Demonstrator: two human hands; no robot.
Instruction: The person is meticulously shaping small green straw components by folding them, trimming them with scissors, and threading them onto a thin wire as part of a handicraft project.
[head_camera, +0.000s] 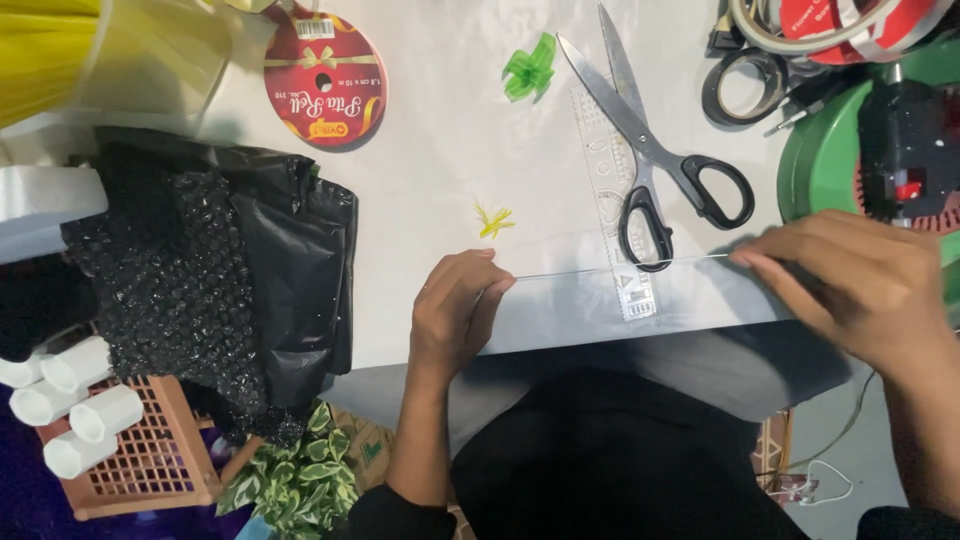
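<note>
A thin clear strand (600, 270) is stretched level between my two hands above the white table (450, 180). My left hand (455, 315) pinches its left end near the table's front edge. Pinching the right end, my right hand (860, 285) sits over the table's right front corner. The strand crosses a clear plastic ruler (612, 200) and the lower handle of black-handled scissors (650, 160), which lie on the ruler. A small yellow scrap (494, 220) lies just beyond my left hand.
A green ribbon bow (530, 72) and a red ribbon spool (325, 80) lie farther back. Black bubble wrap and plastic bag (220, 270) cover the left edge. Tape rolls (760, 80) and a green tray with a glue gun (900, 150) stand right. White tubes in an orange basket (120, 440) sit below left.
</note>
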